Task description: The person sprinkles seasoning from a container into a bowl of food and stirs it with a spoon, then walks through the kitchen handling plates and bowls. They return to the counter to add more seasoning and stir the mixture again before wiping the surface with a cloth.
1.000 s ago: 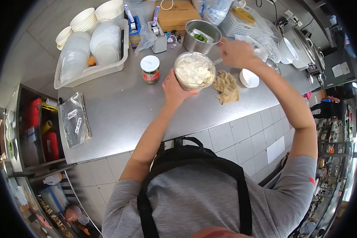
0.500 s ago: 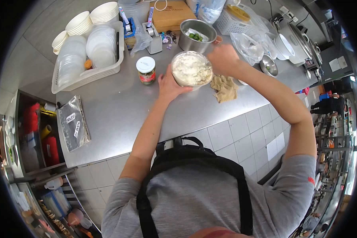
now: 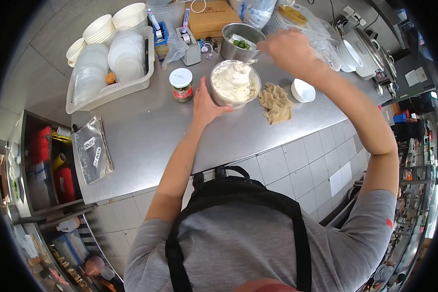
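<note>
My left hand curls round the near left side of a clear bowl on the steel table. Inside is a thick white creamy mass, heaped into a tall peak. Above and to the right of the bowl, my right hand is closed and blurred by motion. Its fingers seem wrapped round a utensil reaching toward the cream, but I cannot make out its kind. A jar with a white lid stands left of the bowl. On its right lies a crumpled tan cloth, beside a small white bowl.
Behind the bowl stands a metal pot holding small green fruits. A white basket of plastic lids and cups fills the back left. A clear pouch lies at the table's left edge. Plastic bags sit at the back right.
My right hand has risen and moved right, away from the bowl. The cream has been drawn up into a peak. The small white bowl, mostly covered before by my arm, now shows.
</note>
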